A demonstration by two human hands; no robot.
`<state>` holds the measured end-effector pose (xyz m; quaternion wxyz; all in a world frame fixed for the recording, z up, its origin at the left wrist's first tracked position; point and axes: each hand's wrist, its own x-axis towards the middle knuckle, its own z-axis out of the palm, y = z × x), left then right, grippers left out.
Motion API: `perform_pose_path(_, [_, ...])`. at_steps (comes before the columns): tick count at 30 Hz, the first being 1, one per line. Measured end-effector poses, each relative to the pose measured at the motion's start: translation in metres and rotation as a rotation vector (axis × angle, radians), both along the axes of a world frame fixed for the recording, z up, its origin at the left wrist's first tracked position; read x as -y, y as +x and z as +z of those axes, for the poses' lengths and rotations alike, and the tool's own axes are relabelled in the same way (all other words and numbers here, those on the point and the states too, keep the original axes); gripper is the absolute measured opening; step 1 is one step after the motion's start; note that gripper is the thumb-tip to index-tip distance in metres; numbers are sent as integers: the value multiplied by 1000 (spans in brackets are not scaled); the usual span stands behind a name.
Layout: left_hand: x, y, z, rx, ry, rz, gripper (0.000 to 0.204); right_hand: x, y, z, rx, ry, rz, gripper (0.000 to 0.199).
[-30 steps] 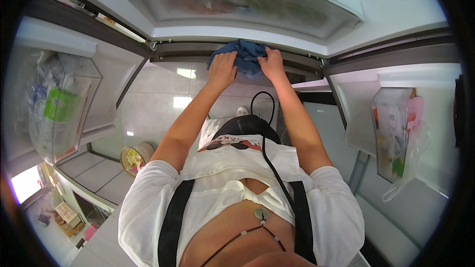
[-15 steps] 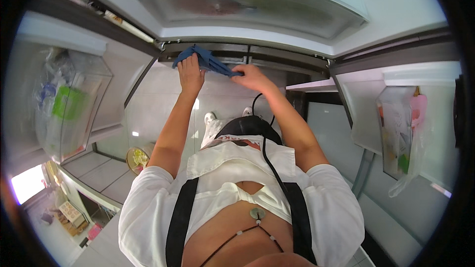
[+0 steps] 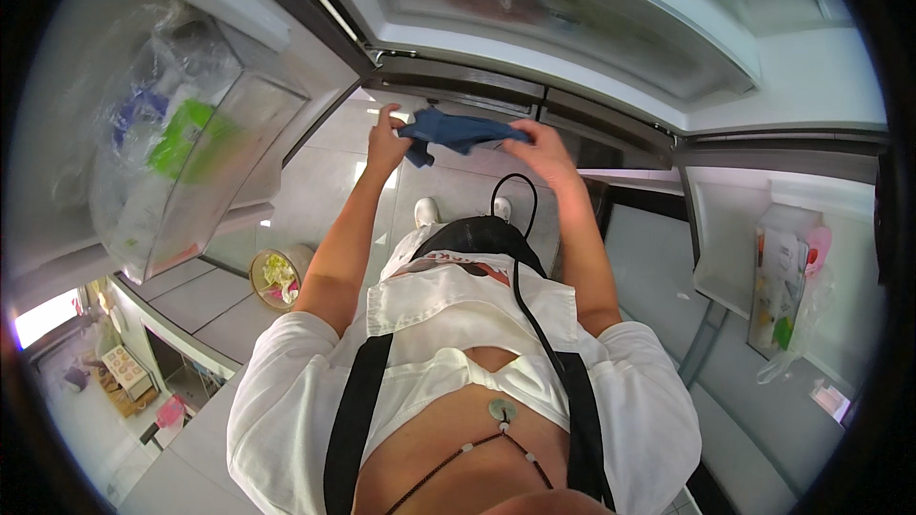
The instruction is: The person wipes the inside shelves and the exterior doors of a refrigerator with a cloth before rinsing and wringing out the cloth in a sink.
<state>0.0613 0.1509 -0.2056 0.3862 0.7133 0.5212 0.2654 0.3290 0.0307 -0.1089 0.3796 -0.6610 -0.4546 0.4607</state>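
Note:
A dark blue cloth is stretched between both hands in front of an open refrigerator. My left hand pinches its left end, which hangs down a little. My right hand grips its right end. The cloth sits just below the grey front edge of the fridge body, apart from it. Above that edge lies a clear drawer with dim contents.
The left fridge door holds a clear bin with bagged items. The right door has a shelf with a carton and a plastic bag. A small waste basket stands on the tiled floor at the left. A black cable runs down my front.
The cloth was pressed bunched on the fridge's front edge, then swept to the left; now both hands have drawn it off and hold it spread lower down. The view has tilted.

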Motion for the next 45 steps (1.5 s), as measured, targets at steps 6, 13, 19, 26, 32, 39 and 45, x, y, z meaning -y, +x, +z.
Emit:
perform_pose_path(6, [-4,-18,10,269,-334,-64,29,17,-3,-44,99,-91,-305,20])
perform_pose_path(13, [-39,21,93,-142,490,-147,29,-6,-11,-42,-215,13,-474,13])
perform_pose_path(19, [-34,26,45,-265,517,-32,34,-8,-7,-58,399,159,-432,33])
perform_pose_path(26, [-33,18,19,-85,373,184,17,-17,-34,-21,740,72,-100,35])
perform_pose_path(32, [-42,41,71,-45,559,193,15,-27,-18,-44,702,264,-346,18])
perform_pose_path(39, [-41,44,46,40,249,8,29,-38,-6,-33,1006,270,-345,17])
perform_pose_path(45, [-24,25,55,-417,597,-212,50,-51,-43,-38,891,379,136,32])
